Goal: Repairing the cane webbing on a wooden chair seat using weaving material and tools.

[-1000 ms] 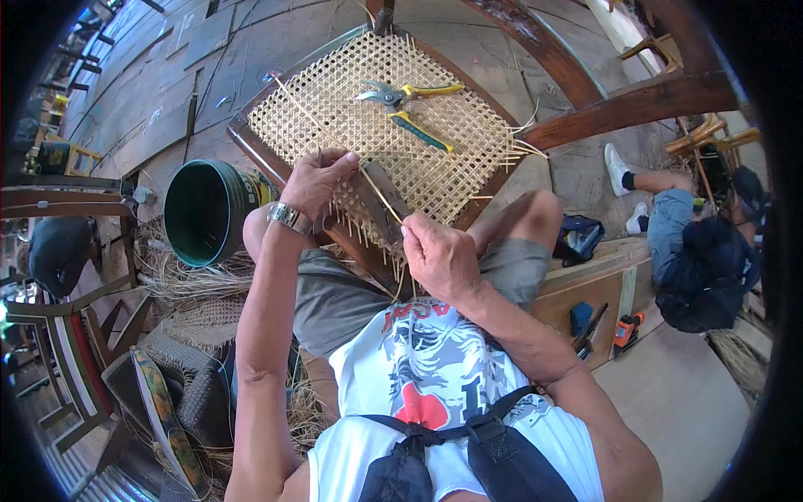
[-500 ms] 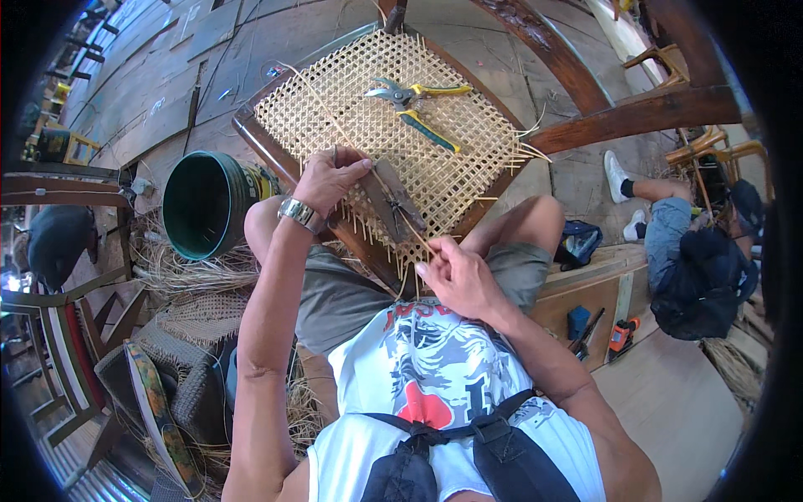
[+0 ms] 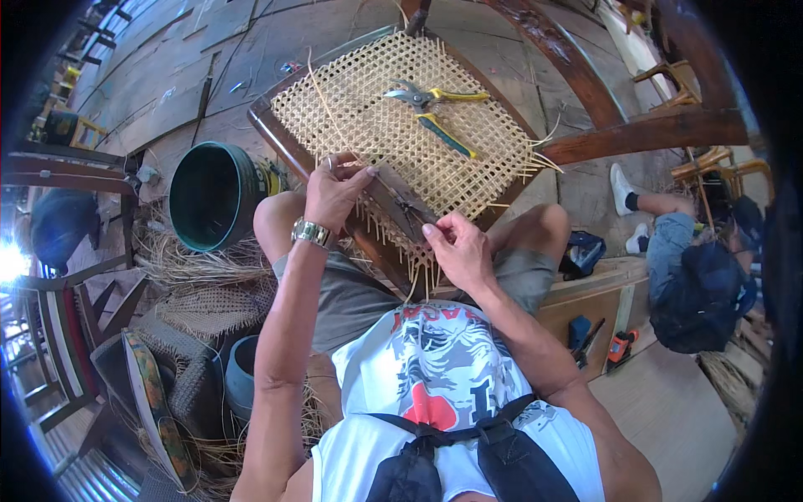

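Note:
A small dark wooden block with metal blades fixed on it lies over the near left part of a woven cane chair seat. My left hand, a watch on its wrist, is closed at the block's far end, pinching a thin cane strand that trails across the weave. At the block's near right end, my right hand is closed with thumb and finger together by the blades; the strand's end there is mostly hidden. Pruning shears with yellow and green handles rest on the seat.
The chair's wooden frame lies before my knees, with loose cane ends at its edges. A dark green bucket stands left, beside heaped cane strips. Another person's leg is at right, near an orange-black tool.
My right hand has moved up and right, from below the block to its near right end. The view has shifted slightly. My left hand stays at the block's far end.

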Available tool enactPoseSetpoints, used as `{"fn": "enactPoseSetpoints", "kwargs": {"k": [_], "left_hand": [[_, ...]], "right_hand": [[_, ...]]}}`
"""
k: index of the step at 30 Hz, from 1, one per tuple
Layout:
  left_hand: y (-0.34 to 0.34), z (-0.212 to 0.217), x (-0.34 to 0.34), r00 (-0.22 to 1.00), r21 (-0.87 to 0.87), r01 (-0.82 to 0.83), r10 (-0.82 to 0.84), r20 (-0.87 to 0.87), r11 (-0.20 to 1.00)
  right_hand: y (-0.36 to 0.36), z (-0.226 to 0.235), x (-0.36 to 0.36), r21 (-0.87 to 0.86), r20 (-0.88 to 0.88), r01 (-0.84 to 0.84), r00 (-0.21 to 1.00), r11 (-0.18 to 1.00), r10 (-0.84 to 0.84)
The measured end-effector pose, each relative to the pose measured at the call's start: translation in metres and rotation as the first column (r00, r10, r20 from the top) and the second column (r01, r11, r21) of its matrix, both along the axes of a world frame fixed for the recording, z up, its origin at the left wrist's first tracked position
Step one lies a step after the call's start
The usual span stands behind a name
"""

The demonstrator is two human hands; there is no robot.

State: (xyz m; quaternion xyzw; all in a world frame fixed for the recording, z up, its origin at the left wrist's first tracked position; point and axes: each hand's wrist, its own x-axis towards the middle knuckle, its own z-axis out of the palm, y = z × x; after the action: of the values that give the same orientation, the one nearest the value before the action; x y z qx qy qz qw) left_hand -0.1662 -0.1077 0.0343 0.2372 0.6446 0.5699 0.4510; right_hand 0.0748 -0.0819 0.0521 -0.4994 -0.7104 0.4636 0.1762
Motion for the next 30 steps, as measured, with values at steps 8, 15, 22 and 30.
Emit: {"fn": "enactPoseSetpoints", "kwargs": {"k": [8, 15, 22, 30], "left_hand": [[-0.136, 0.035, 0.066, 0.824, -0.181, -0.065, 0.155, 0.544, 0.981], [-0.147, 0.037, 0.083, 0.968, -0.308, -0.029, 0.104, 0.230, 0.951], [0.004, 0.010, -0.008, 0.949, -0.109, -0.176, 0.139, -0.284, 0.978], [0.074, -0.004, -0.119, 0.998, -0.074, 0.011, -0.015, -0.059, 0.997]], "right_hand": [[-0.006, -0.004, -0.001, -0.043, -0.018, 0.024, 1.000, 0.999, -0.025], [-0.002, -0.017, 0.001, -0.097, -0.033, -0.015, 0.999, 0.995, 0.011], [0.002, -0.017, 0.002, -0.098, -0.025, -0.040, 0.999, 0.994, 0.037], [0.006, -0.015, 0.002, -0.098, -0.039, -0.060, 0.998, 0.993, 0.057]]}}
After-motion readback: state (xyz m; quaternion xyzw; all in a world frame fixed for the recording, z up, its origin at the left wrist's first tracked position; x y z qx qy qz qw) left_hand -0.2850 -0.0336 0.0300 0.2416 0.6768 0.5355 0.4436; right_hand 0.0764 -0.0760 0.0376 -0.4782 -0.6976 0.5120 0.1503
